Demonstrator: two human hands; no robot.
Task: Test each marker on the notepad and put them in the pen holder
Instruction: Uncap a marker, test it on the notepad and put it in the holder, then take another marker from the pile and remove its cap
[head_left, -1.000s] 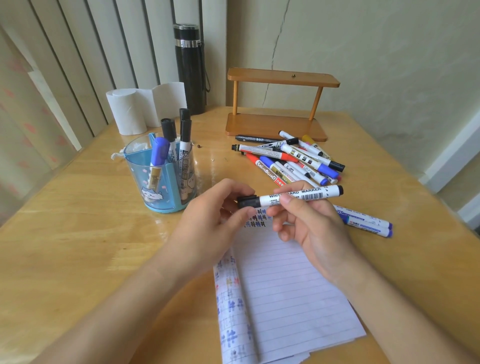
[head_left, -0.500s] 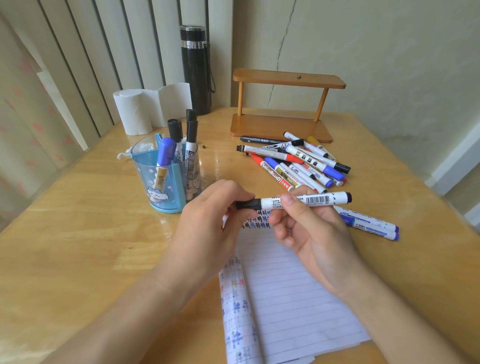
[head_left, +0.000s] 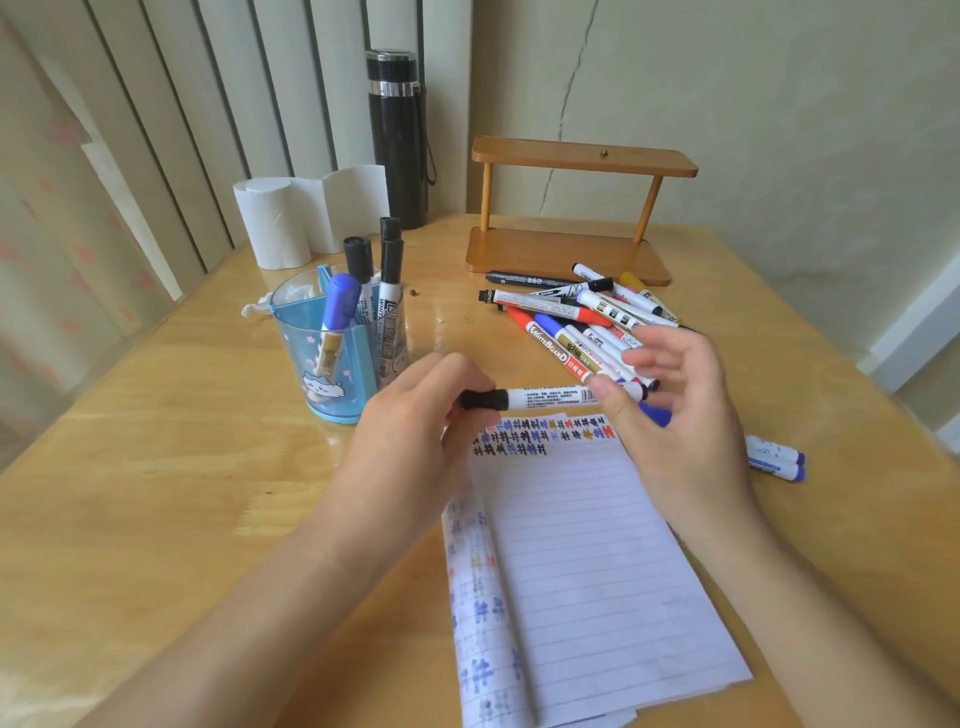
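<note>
My left hand (head_left: 415, 431) grips the black-capped end of a white whiteboard marker (head_left: 550, 397), which lies level just above the top of the lined notepad (head_left: 597, 571). My right hand (head_left: 680, 415) hovers at the marker's other end with its fingers spread; only the thumb touches the barrel. The notepad's top rows carry several coloured test marks. The blue pen holder (head_left: 311, 374) stands to the left and holds a blue marker (head_left: 340, 301) and two black-capped ones. A pile of loose markers (head_left: 571, 322) lies behind my right hand.
Two blue-tipped markers (head_left: 774, 457) lie to the right of the notepad. A small wooden shelf (head_left: 571, 254), a black flask (head_left: 397, 140) and a paper roll (head_left: 280, 218) stand at the back of the wooden table. Vertical blinds hang on the left.
My right hand has let go of the marker's barrel and spread its fingers. My left hand keeps hold of the capped end, and the marker has stayed level.
</note>
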